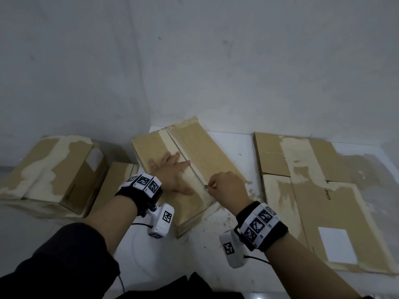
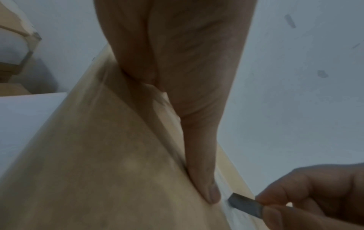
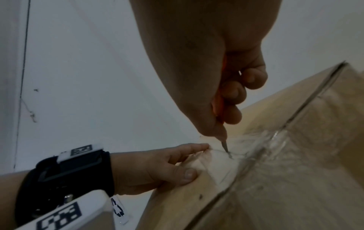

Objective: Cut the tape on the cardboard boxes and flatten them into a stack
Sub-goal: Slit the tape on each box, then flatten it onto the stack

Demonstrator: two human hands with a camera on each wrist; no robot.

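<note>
A taped cardboard box (image 1: 207, 154) lies in the middle of the white table, its top seam running from far left to near right. My left hand (image 1: 172, 169) presses flat on the box top, fingers spread beside the seam. My right hand (image 1: 226, 186) grips a small utility knife (image 1: 207, 186) with an orange handle; its blade (image 3: 226, 149) touches the clear tape (image 3: 263, 149) near the box's front end. In the left wrist view my thumb (image 2: 204, 179) lies on the cardboard close to the blade (image 2: 246, 205).
Flattened boxes (image 1: 323, 203) lie stacked at the right with a white label. A closed box (image 1: 54, 171) stands at the left, a smaller one (image 1: 116, 180) beside it. Grey walls (image 1: 194, 61) meet behind. Scraps litter the table surface (image 1: 205, 244).
</note>
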